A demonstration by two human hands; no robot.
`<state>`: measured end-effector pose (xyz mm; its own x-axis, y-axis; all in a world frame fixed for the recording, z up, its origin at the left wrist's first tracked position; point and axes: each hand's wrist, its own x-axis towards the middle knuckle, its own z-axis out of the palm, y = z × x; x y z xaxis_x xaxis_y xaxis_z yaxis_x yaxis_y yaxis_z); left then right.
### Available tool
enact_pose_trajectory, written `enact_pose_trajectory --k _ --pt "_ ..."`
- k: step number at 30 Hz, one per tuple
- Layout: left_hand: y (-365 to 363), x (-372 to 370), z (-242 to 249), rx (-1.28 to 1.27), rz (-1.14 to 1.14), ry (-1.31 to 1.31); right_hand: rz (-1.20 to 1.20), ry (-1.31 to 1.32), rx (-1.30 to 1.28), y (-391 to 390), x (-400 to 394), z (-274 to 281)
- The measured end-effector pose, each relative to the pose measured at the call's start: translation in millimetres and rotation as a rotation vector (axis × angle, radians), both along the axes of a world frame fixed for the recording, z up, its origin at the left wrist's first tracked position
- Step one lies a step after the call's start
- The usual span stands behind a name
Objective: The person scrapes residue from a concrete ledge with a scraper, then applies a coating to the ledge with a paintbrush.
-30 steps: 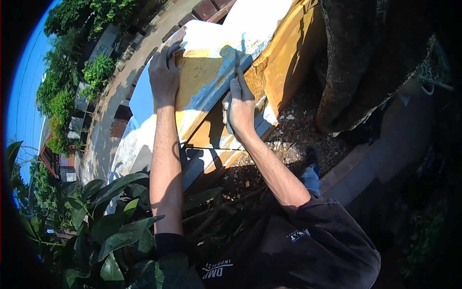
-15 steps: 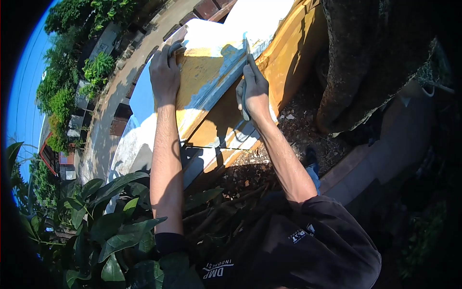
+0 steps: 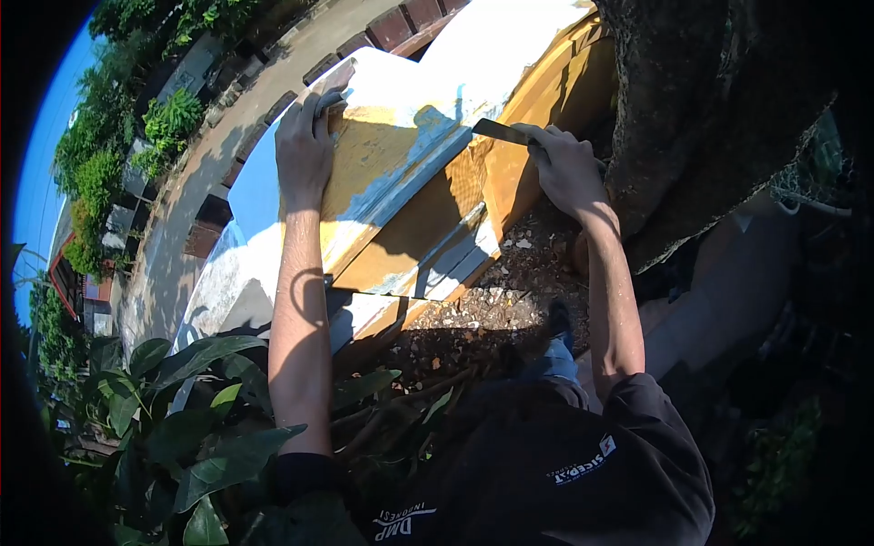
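My right hand (image 3: 569,164) is closed round a scraper (image 3: 499,132) with a flat, dark blade. The blade points left, its tip right at the blue-smeared edge of a large painted structure (image 3: 387,159). That structure has a worn face of yellow, blue and white patches, with an orange-brown side below the edge. My left hand (image 3: 305,150) lies on the upper left of this face, near the white corner, with greyish fingertips stretched over the surface.
A thick tree trunk (image 3: 674,118) rises close to the right of my right hand. Leafy branches (image 3: 218,437) fill the lower left. Chips and dry litter (image 3: 492,305) cover the ground below. A road (image 3: 191,182) runs beyond the structure.
My right hand has moved right and turned, so the scraper has swung from upright along the edge to pointing left. My left hand stays on the same part of the face.
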<state>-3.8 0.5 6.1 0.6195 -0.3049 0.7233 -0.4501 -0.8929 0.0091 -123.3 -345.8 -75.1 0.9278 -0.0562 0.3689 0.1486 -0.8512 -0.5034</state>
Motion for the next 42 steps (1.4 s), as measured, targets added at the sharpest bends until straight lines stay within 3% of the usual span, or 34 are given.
enact_pose_trajectory --k 1,8,12,17,23,27,34,42 --pt "0 1 -1 -0.001 0.005 -0.006 0.007 -0.142 -0.186 -3 6 1" --pt "3 3 -4 -0.002 0.013 -0.045 -0.026 0.29 -0.006 16 46 70" --pt "0 0 -1 -0.049 0.036 0.049 -0.222 -0.022 -0.174 13 76 54" --pt "0 0 0 -0.045 0.049 0.044 -0.227 0.261 -0.326 -4 81 47" --pt "2 3 -5 -0.052 0.066 0.025 -0.124 -0.058 -0.371 -13 80 18" --pt "-2 -2 -1 -0.074 0.064 0.061 -0.127 0.081 -0.307 -11 77 28" --pt "1 1 -5 -0.066 0.062 0.041 -0.145 -0.342 -0.254 4 75 16" --pt "-3 -1 1 -0.059 0.079 0.048 -0.071 -0.3 -0.156 4 76 24"
